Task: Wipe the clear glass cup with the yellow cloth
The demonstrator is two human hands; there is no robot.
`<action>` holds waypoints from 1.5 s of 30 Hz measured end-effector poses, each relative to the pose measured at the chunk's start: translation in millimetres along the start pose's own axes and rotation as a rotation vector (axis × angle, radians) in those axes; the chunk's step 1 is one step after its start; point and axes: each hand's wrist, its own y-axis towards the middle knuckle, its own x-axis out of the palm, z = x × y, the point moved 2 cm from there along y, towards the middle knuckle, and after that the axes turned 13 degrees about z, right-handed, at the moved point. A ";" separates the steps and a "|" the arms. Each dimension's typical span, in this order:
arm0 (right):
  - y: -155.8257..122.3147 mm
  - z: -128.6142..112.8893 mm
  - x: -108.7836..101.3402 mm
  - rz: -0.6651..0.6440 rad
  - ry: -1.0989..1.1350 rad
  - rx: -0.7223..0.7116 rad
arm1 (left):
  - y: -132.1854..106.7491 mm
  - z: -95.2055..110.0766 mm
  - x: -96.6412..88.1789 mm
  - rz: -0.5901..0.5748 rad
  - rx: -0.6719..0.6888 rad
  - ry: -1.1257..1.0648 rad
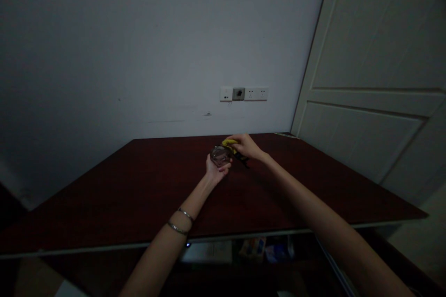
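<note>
The dark red table (121, 185) extends to the pale wall (156, 46) at its far edge. Above the far part of the table, right of the scene's centre line, both hands are positioned close together. The right hand (247, 145) grips the yellow cloth-like item between thumb and fingers. The left hand (216, 171) cradles the glassy object from the near side, fingers curved around it.

The glassy object (219, 154) is round, see-through and brownish-grey, with pale reflections (dim light obscures finer detail). Its outline shows no clear long axis; which way its opening, if any, faces cannot be told.

The yellow cloth-like item (228, 143) is bright yellow at its left end and dark toward its right end. Its long axis slants from far left to near right; the yellow end points at the glassy object's far-right rim.
</note>
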 end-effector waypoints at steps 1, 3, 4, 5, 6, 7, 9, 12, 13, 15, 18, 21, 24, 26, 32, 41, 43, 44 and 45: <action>-2.4 -1.2 0.7 0.017 -0.012 0.000 | 0.9 1.6 -1.4 0.002 0.004 -0.027; -8.0 -3.7 3.1 0.052 -0.048 -0.011 | 2.8 4.2 -4.6 0.005 0.003 -0.074; -11.2 -4.9 4.4 0.070 -0.065 -0.023 | 3.7 5.0 -6.2 0.006 -0.005 -0.091; -14.4 -6.1 5.7 0.085 -0.076 -0.040 | 4.6 5.6 -7.7 0.008 -0.014 -0.105; -17.7 -7.3 7.0 0.098 -0.081 -0.060 | 5.5 5.8 -9.0 0.012 -0.020 -0.116; -20.9 -8.4 8.1 0.111 -0.081 -0.082 | 6.3 6.0 -10.1 0.015 -0.020 -0.124; -27.3 -10.5 10.0 0.127 -0.077 -0.135 | 7.9 5.8 -11.4 0.011 -0.008 -0.133; -36.6 -13.2 13.5 0.123 -0.098 -0.219 | 10.4 5.2 -12.1 0.001 0.012 -0.151; -39.4 -14.0 15.0 0.118 -0.114 -0.241 | 11.1 5.1 -12.4 0.013 0.026 -0.157; -44.4 -15.6 18.3 0.106 -0.158 -0.275 | 12.2 5.1 -13.1 0.079 0.070 -0.157; -49.6 -19.5 23.2 0.083 -0.235 -0.323 | 11.5 4.7 -13.2 0.231 0.141 -0.117; -52.1 -25.0 27.9 0.041 -0.328 -0.380 | 9.5 3.6 -11.7 0.345 0.176 -0.054; -53.4 -30.6 32.5 0.008 -0.408 -0.431 | 9.6 3.3 -10.6 0.356 0.216 -0.030; -54.2 -33.6 35.7 0.002 -0.437 -0.449 | 11.0 3.5 -11.0 0.342 0.241 -0.037; -56.1 -38.1 44.7 0.037 -0.494 -0.463 | 13.3 5.1 -11.7 0.310 0.319 -0.153; -53.5 -47.2 45.5 0.068 -0.461 -0.502 | 7.7 2.3 -5.5 0.213 0.406 -0.079; -49.9 -49.1 42.7 0.075 -0.451 -0.483 | 7.8 0.3 -4.7 0.217 0.403 -0.041; -47.6 -49.8 41.2 0.076 -0.445 -0.474 | 8.2 -0.9 -4.9 0.226 0.397 -0.009; -45.2 -50.4 39.5 0.076 -0.439 -0.465 | 8.7 -2.3 -5.6 0.233 0.390 0.025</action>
